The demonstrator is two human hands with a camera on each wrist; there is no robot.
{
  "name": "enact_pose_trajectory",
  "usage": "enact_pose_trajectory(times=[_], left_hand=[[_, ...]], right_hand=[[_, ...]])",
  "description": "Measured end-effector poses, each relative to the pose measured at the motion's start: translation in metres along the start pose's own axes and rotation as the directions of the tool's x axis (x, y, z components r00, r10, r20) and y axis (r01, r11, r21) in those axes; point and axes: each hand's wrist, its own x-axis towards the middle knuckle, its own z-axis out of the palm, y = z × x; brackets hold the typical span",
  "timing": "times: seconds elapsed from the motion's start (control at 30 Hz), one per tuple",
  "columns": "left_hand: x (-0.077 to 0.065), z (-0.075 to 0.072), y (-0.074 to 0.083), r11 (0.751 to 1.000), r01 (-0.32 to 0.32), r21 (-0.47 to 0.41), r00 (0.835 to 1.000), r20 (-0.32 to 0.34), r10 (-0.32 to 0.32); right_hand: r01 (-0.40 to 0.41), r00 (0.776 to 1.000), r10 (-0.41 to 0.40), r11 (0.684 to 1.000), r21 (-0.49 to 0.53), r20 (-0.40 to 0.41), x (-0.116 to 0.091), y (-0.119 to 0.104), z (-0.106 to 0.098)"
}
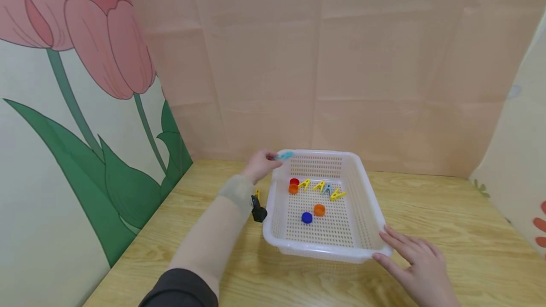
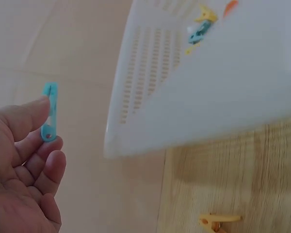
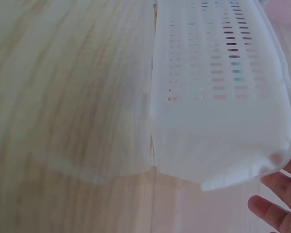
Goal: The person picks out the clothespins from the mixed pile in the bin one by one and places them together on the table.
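Pale wood-grain worktop (image 1: 439,212) spans the lower part of our head view, with a tan sheet (image 1: 264,60) behind it and painted tulips (image 1: 111,46) at the upper left. Just left of centre we see a light-blue clothespin (image 1: 285,155) pinched in the fingers of our left hand (image 1: 259,166), at the far left corner of a white basket (image 1: 315,246). From the left wrist we see that clothespin upright at the left of the frame, the thumb against its side, a fingertip at its lower end, the other fingers loosely curled below. It appears clear of the basket rim there; whether it is over the basket we cannot tell. Our left forearm slants up from the bottom of the head view, palm side hidden. At the lower right, our right hand (image 1: 420,264) touches the basket's near right corner, its fingers loosely extended and thumb apart from them, one on each side of the corner. Inside the basket we see three yellow clips (image 1: 338,194), a grey-blue clip (image 1: 327,189), a red cap (image 1: 294,181), two orange caps (image 1: 319,210) and a blue cap (image 1: 306,217). Another yellow clip (image 2: 218,221) lies on the worktop, lower right in the left wrist view.
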Motion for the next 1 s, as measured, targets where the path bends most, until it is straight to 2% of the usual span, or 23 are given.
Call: enact_pose_trajectory(times=[0.17, 0.7, 1.0], left_hand=[[-0.001, -0.010, -0.010, 1.000, -0.005, -0.017, 0.999, -0.034, 0.004], [-0.007, -0.040, -0.046, 0.997, 0.056, -0.059, 0.994, -0.095, -0.061], [-0.013, -0.050, -0.065, 0.992, 0.122, -0.034, 0.984, -0.124, -0.125]], right_hand=[[0.001, 1.000, -0.001, 1.000, 0.003, -0.003, 0.000, 0.000, 0.000], [0.007, 1.000, -0.007, 1.000, 0.003, -0.015, -0.001, 0.002, 0.002], [-0.002, 1.000, 0.002, 1.000, 0.005, -0.008, -0.001, 0.004, 0.002]])
